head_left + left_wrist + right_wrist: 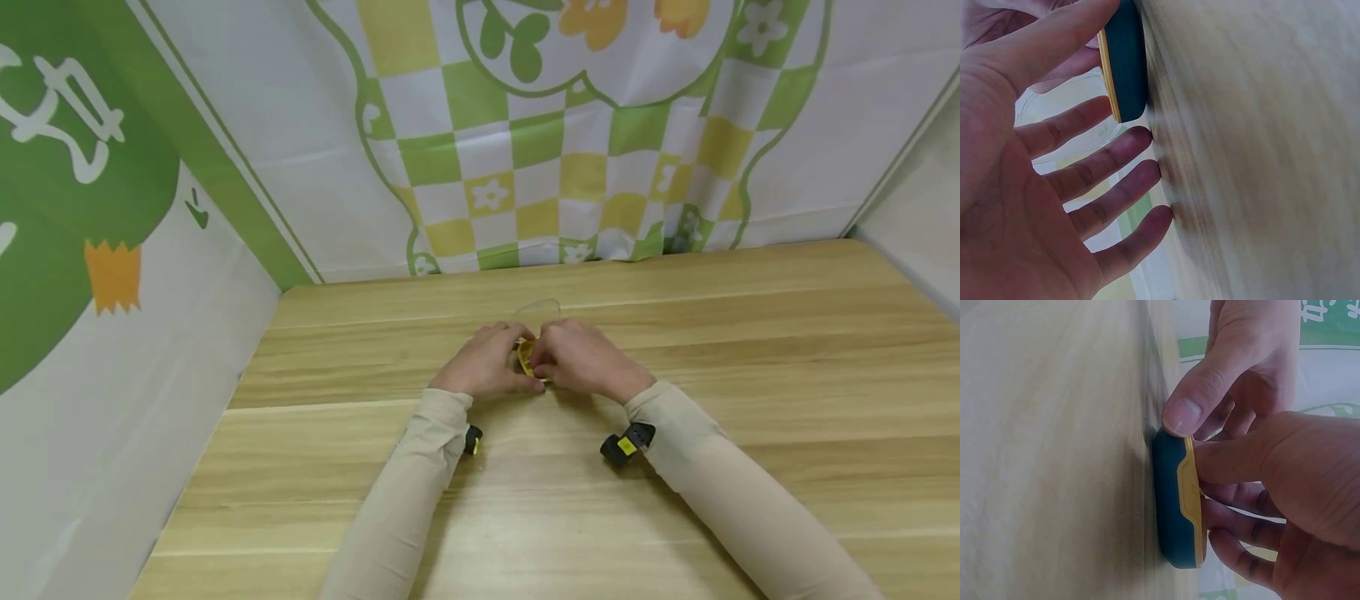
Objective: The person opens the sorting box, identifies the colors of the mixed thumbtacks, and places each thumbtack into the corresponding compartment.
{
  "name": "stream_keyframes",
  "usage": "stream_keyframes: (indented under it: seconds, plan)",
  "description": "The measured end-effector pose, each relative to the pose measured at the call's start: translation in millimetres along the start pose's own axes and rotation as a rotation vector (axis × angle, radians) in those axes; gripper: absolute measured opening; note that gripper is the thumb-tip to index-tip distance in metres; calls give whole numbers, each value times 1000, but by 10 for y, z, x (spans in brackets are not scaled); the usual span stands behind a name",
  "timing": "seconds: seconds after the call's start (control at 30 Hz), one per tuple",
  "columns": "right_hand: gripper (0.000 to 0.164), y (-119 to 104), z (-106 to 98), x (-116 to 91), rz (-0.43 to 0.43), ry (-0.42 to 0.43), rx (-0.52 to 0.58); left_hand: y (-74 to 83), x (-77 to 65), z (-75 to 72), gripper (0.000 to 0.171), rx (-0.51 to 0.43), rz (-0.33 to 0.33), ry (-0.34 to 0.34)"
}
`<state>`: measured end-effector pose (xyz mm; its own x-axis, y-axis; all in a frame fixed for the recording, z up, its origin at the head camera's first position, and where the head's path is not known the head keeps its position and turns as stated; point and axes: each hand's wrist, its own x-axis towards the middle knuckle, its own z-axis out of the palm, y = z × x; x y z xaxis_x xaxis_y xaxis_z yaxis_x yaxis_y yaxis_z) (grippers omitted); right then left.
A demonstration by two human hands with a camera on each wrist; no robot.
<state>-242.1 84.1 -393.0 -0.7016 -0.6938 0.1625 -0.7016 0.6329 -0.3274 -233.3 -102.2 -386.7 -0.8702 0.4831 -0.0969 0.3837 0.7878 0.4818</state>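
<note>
A small shallow case (526,357), dark teal outside and yellow inside, lies on the wooden table. A clear rounded piece (553,302) rises behind it; whether it is the lid, I cannot tell. My left hand (491,360) holds the case by its edge, thumb at the near end and index finger along the far side. In the left wrist view the other fingers spread loosely beside the teal wall (1132,62). My right hand (581,354) bends over the yellow interior, thumb and fingertips at the yellow face (1191,487). Anything between those fingertips is hidden.
The wooden table (525,517) runs back to a white curtain (510,175) with green and yellow checks. A printed sheet (217,275) hangs at the left. Both wrists carry black bands, the right band (618,448) hanging near the tabletop.
</note>
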Motion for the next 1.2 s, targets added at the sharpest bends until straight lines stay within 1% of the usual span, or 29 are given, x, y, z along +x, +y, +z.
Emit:
stream_keyframes:
  seconds: [0.3,0.47,0.57,0.63,0.77,1.03,1.2]
  plan:
    - [10,-8,2,9,1,-1,-27,-15,4,5,70,2,7,1]
    - [9,-7,4,10,8,-6,-15,-20,7,12,69,3,7,7]
    - [5,18,-18,5,22,-10,12,-19,9,14,68,7,13,15]
    - [3,49,-60,-2,39,-11,53,-19,13,16,69,9,14,18]
    - [4,152,-156,-26,78,19,124,-24,22,23,70,13,6,15]
    - [6,327,-246,-78,194,88,167,-18,15,24,71,7,-9,13]
    - [11,372,-231,-87,262,167,200,-15,20,28,72,3,-12,11]
